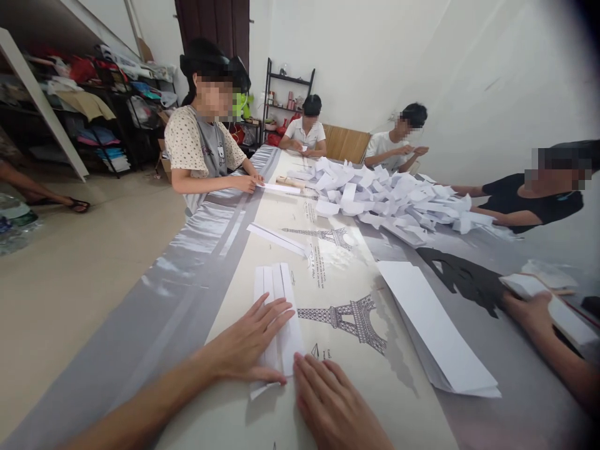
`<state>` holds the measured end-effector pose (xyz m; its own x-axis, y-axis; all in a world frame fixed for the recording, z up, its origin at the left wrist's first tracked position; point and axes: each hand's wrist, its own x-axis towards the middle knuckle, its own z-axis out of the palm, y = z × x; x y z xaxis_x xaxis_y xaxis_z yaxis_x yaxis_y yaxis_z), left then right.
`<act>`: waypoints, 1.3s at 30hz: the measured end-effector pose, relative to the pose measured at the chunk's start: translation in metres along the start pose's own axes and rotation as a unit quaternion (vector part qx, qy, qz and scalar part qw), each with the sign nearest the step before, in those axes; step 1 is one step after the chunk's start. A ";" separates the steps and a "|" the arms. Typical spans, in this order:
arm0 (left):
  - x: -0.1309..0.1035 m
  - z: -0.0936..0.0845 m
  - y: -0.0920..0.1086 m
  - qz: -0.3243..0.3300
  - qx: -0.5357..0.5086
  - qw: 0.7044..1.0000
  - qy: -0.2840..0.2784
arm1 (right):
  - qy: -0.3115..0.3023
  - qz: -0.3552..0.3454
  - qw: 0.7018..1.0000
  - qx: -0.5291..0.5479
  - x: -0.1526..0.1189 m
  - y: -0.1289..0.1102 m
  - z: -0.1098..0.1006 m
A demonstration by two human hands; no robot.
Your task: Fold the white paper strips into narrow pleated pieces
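A white sheet of paper (281, 284) with lengthwise folds lies in front of me on the table. My left hand (250, 337) rests on it with the fingers spread, and the thumb reaches over its lower part. By the paper's lower right edge, my right hand (335, 400) lies palm down, fingers stretched out and close together, fingertips at the edge. The near end of the paper sticks up a little. Farther up the table is a separate narrow folded paper strip (277, 240).
A large heap of folded white papers (389, 190) covers the far right. A stack of white sheets (438, 325) lies to my right on the patterned tablecloth (182, 294). Several people sit or stand around the table; one co-worker's hand (529, 312) holds a white stack at right.
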<state>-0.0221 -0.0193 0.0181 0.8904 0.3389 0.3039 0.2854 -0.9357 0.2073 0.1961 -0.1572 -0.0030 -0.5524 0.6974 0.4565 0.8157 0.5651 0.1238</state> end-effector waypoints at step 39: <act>-0.007 0.011 -0.019 -0.217 0.064 0.970 0.091 | -0.166 0.373 0.888 -0.213 -0.007 0.203 -0.007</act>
<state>-0.0297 -0.0051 0.0015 0.6018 0.7045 0.3762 0.6718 -0.7013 0.2384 0.3668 -0.0506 0.0251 0.2063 0.9387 0.2761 0.9276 -0.2774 0.2502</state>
